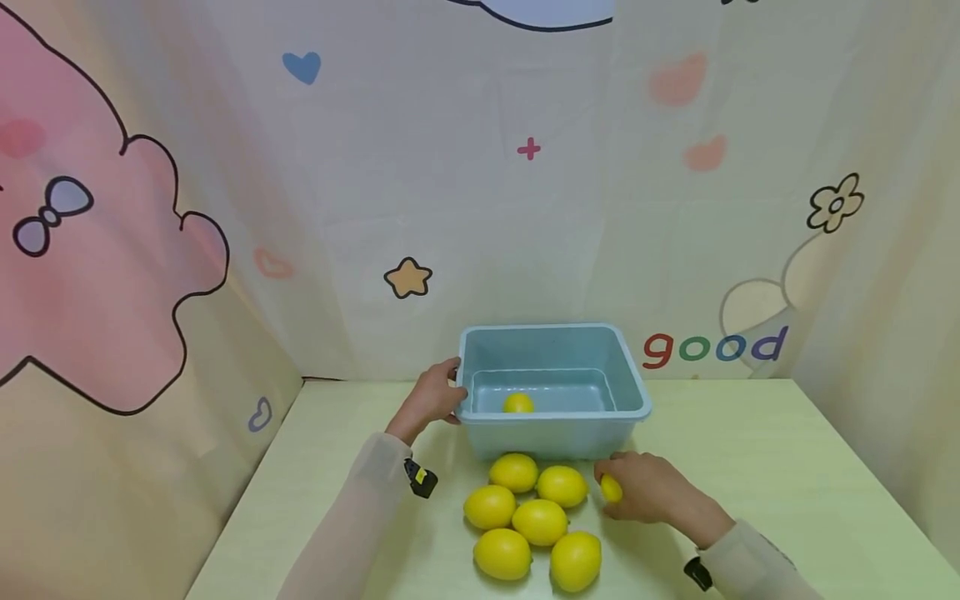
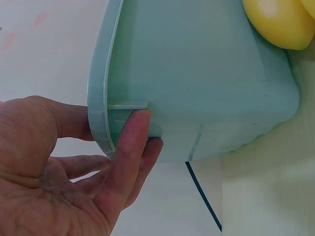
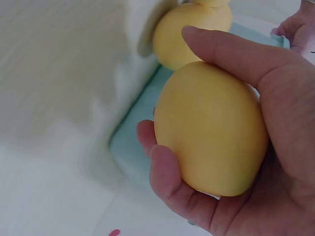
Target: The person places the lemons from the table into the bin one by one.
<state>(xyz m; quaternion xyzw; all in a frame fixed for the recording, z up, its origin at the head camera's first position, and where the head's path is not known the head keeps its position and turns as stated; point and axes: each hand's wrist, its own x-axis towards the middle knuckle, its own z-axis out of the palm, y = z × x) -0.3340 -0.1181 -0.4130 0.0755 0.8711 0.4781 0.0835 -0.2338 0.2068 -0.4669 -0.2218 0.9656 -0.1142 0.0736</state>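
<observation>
A light blue plastic basin [image 1: 555,433] stands at the back of the table, with one lemon [image 1: 518,403] visible inside it. My left hand [image 1: 433,396] grips the basin's left rim; in the left wrist view its thumb and fingers [image 2: 130,152] pinch the rim from both sides. To the right of the loose lemons, my right hand [image 1: 648,490] holds a lemon [image 3: 211,130], with thumb and fingers curled round it. Several lemons [image 1: 540,522] lie grouped on the table in front of the basin, left of the right hand.
The pale table [image 1: 765,467] meets a printed cloth backdrop [image 1: 480,200] just behind the basin. Cloth also hangs at the left and right sides. A black wrist device [image 1: 421,479] is worn on the left arm and another [image 1: 698,573] on the right.
</observation>
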